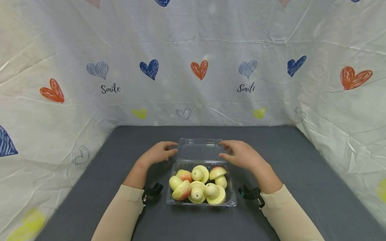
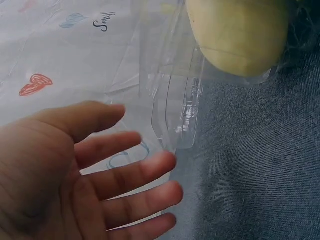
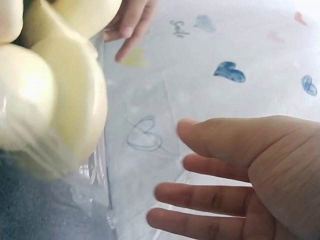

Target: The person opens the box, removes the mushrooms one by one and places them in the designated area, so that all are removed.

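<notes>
A clear plastic clamshell box [image 1: 232, 202] sits on the table with its lid [image 1: 199, 152] folded back, away from me. Inside are several pale yellow, mushroom-shaped pieces [image 1: 197, 192], some blushed red on the outside. Beside the lid's left edge is my left hand [image 1: 159, 152], its fingers spread and holding nothing. My right hand [image 1: 242, 154] is at the lid's right edge, fingertips overlapping the rim in the head view. In the right wrist view, the right thumb and fingers [image 3: 215, 135] are apart, with nothing between them.
A dark grey cloth [image 1: 144, 137] covers the table. White sheeting [image 1: 223, 30] printed with hearts hangs behind it and along both sides. Each wrist wears a black strap, the left strap [image 1: 152, 190] close to the box's left side.
</notes>
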Demonstrator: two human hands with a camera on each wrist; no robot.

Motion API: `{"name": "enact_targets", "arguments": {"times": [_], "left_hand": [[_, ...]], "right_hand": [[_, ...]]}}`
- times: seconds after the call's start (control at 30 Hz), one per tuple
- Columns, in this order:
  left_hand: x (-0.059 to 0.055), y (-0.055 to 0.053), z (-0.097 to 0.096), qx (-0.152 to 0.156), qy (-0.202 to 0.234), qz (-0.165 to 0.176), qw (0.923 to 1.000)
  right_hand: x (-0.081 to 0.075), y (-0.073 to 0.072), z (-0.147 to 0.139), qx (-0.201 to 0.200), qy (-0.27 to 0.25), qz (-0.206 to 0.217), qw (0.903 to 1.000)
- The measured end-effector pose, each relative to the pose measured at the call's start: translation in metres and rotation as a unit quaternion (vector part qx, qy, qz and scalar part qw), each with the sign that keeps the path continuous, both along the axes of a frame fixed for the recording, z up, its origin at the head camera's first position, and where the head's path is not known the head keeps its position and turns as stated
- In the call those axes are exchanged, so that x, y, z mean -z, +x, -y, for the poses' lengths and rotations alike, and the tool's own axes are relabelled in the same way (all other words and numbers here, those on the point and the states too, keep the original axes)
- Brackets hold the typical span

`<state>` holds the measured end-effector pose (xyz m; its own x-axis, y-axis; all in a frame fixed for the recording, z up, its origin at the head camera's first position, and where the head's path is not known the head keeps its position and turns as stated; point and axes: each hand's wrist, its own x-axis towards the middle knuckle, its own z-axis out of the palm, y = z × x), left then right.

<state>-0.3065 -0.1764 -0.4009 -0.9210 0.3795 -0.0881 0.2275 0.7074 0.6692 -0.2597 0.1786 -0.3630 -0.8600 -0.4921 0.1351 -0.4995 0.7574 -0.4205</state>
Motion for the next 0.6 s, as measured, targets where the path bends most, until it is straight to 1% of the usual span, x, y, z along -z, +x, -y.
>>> {"name": "enact_targets", "arguments": {"times": [0.17,0.3,0.37,0.43,0.5,0.6], "left_hand": [[-0.001,0.002,-0.002,0.041,0.006,0.039,0.9984],[0.000,0.003,-0.003,0.058,0.006,0.059,0.9965],[0.002,0.003,-0.004,0.059,-0.001,0.061,0.9964],[0.003,0.003,-0.004,0.058,-0.009,0.061,0.9964],[0.004,0.002,-0.004,0.056,-0.018,0.062,0.9964],[0.003,0.003,-0.004,0.050,-0.022,0.075,0.9957]], "right_hand": [[-0.002,0.004,0.004,-0.024,-0.004,0.033,0.9992],[-0.002,0.008,0.008,-0.039,0.013,0.080,0.9959],[-0.002,0.011,0.011,-0.036,0.030,0.103,0.9936],[-0.003,0.015,0.016,-0.027,0.055,0.112,0.9918],[-0.002,0.021,0.024,-0.015,0.080,0.114,0.9902],[0.002,0.028,0.036,-0.005,0.123,0.098,0.9876]]}}
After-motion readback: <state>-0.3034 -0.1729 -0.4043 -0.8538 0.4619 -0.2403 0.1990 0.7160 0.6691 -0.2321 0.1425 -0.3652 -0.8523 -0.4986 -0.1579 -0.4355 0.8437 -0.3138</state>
